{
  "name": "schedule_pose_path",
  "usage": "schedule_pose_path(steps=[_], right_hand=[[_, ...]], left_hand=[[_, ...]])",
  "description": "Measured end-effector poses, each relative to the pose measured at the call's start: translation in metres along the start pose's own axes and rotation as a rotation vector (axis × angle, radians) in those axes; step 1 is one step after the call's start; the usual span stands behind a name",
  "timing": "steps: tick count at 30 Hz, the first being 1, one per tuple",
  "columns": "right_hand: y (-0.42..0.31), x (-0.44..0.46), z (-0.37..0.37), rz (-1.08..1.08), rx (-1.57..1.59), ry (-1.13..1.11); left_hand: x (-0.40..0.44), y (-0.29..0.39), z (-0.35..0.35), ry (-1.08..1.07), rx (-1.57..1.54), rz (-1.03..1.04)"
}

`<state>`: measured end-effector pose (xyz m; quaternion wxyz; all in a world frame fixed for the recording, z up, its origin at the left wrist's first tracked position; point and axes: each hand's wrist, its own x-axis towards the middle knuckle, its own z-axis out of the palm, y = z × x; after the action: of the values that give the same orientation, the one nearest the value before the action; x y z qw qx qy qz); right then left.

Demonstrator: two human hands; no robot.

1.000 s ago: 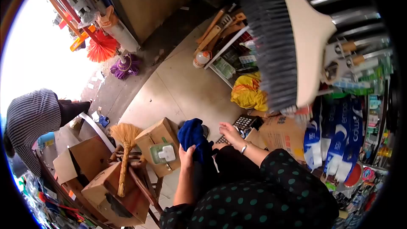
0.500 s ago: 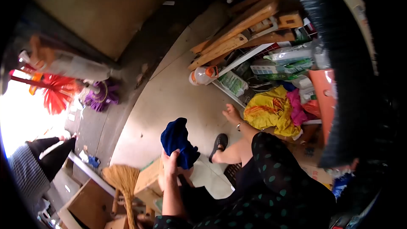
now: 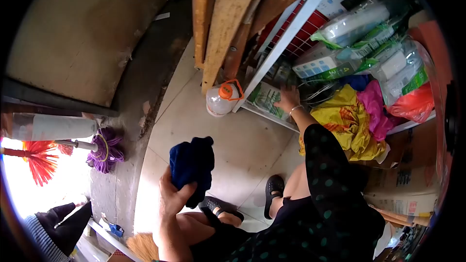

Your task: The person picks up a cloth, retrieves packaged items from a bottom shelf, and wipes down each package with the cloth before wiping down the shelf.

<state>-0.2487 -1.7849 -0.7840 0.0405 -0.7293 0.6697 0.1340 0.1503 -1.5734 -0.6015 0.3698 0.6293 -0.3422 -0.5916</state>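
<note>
- Cloth [image 3: 194, 165]: pinched between thumb and fingers of the left hand [image 3: 175, 195], above the floor [image 3: 233, 140]; its long axis is directed away from the body, the bulk lying beyond the grip.
- Right hand [image 3: 288, 100]: fingers parted, over the shelf's [image 3: 271, 120] near edge, close to the corner post; no grasp is seen.
- Pack [image 3: 267, 99]: located just beside the right fingertips, toward the corner; contact cannot be told. By the right hand it is more nearly approached than by the left.
</note>
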Motion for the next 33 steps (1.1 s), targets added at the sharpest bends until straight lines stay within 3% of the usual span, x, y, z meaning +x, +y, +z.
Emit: schedule_pose_path(steps=[2,4,7,11,14,18,20,21,22,23,24,25,26,27,29,31,33], right_hand=[[0.005,-0.011,-0.014,0.026,-0.029,-0.007],[0.007,-0.021,-0.037,-0.042,0.134,-0.330],[-0.013,-0.075,-0.057,-0.080,0.185,-0.219],[-0.036,-0.143,-0.065,-0.054,0.290,-0.389],[-0.056,-0.178,-0.017,-0.178,0.321,-0.290],[-0.096,-0.187,0.010,-0.300,0.358,-0.348],[-0.100,-0.171,0.012,-0.350,0.535,-0.319],[-0.095,-0.147,0.007,-0.193,0.708,-0.368],[-0.084,-0.120,0.028,-0.076,0.739,-0.230],[-0.072,-0.093,0.054,0.019,0.856,0.121],[-0.058,-0.054,0.090,0.138,0.684,0.423],[-0.048,-0.035,0.071,0.303,0.727,0.360],[-0.039,-0.015,0.043,0.550,0.985,0.134],[-0.034,0.002,0.042,0.543,0.987,0.139],[-0.028,0.025,0.048,0.957,1.397,-0.026],[-0.027,0.041,0.069,1.002,1.414,0.059],[-0.024,0.040,0.065,0.916,1.555,-0.047]], left_hand=[[0.001,0.004,0.003,-0.001,0.018,0.013],[0.006,0.001,0.003,-0.006,-0.033,0.049],[0.008,0.005,0.004,0.008,-0.113,0.026],[0.010,0.002,-0.003,0.044,-0.085,0.048],[0.012,-0.002,0.000,0.110,-0.072,0.037],[0.017,-0.006,0.001,0.094,-0.096,0.065],[0.018,-0.005,0.003,0.115,-0.090,0.049],[0.018,-0.005,0.005,0.144,-0.088,0.030],[0.017,-0.005,0.008,0.170,-0.069,0.019],[0.014,-0.005,0.010,0.174,-0.077,0.017],[0.011,-0.006,0.011,0.150,-0.065,0.020],[0.009,-0.007,0.012,0.126,-0.051,0.027],[0.006,-0.008,0.014,0.138,-0.069,0.018],[0.006,-0.007,0.016,0.142,-0.072,0.025],[0.005,-0.001,0.020,0.132,-0.044,-0.011],[0.007,0.001,0.026,0.131,-0.087,-0.009],[0.006,-0.005,0.026,0.151,-0.107,-0.040]])
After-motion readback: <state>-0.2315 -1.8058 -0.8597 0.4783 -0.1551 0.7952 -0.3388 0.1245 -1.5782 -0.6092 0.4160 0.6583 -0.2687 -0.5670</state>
